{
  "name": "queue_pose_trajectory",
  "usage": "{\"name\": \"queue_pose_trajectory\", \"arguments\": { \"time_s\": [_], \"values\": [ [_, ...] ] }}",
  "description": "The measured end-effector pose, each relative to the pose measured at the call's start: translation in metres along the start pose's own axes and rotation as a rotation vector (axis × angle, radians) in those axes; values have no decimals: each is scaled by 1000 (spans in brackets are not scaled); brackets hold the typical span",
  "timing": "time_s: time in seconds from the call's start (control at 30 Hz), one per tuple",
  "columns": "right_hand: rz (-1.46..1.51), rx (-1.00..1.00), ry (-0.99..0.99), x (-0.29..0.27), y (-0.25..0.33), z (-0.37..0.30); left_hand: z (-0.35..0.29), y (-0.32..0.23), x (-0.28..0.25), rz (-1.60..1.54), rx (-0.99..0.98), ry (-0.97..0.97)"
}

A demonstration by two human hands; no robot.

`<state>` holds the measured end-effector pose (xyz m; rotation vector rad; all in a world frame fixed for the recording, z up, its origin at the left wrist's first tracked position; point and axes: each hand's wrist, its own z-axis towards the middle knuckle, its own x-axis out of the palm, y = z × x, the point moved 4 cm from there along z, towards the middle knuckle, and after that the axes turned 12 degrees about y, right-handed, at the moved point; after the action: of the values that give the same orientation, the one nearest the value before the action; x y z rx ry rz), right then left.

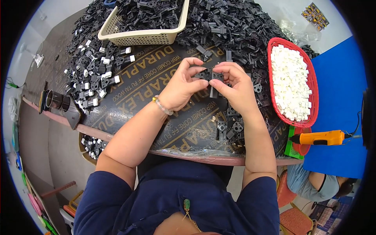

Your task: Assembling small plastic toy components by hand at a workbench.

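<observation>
My left hand [181, 85] and my right hand [237, 85] meet over the middle of the table. Their thumbs and fingers pinch a black plastic part [214, 92], whose short stem points down toward me. Whether it is one piece or two pressed together I cannot tell, since fingertips cover much of it. To the left lie black parts with white ends [92, 102]. Loose black parts [222, 130] rest by my right forearm, and a large heap of them [231, 23] spreads across the far side.
A cream plastic basket [143, 38] of black parts stands at the far side. On the right is a red basket [271, 70] full of small white pieces, with an orange electric screwdriver [322, 138] below it. Another person [313, 182] sits at lower right, beside a blue surface [337, 102].
</observation>
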<state>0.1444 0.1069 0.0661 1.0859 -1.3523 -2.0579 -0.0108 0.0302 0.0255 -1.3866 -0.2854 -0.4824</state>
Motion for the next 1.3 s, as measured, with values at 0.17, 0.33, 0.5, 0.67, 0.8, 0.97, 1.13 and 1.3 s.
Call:
{"name": "queue_pose_trajectory", "arguments": {
  "time_s": [0.17,0.33,0.5,0.67,0.8,0.97,1.13,1.3],
  "values": [
    [-52,-97,-106,-2,6,-1,0,2,0,-298,-26,24],
    [-208,-194,-136,2,13,-1,-2,7,5,-350,-51,85],
    [-290,-198,-170,4,18,-2,-3,19,2,-390,-50,89],
    [-412,-231,-205,2,25,-4,-5,28,0,-492,-75,115],
    [-287,-177,-190,-6,20,0,-7,10,21,-350,-30,169],
    [15,111,31,-16,12,-2,-8,15,19,10,-69,72],
    [205,201,6,-19,5,-6,-8,14,18,335,-120,44],
    [-91,207,-39,-32,26,-7,-9,9,14,315,-106,46]
  ]
}}
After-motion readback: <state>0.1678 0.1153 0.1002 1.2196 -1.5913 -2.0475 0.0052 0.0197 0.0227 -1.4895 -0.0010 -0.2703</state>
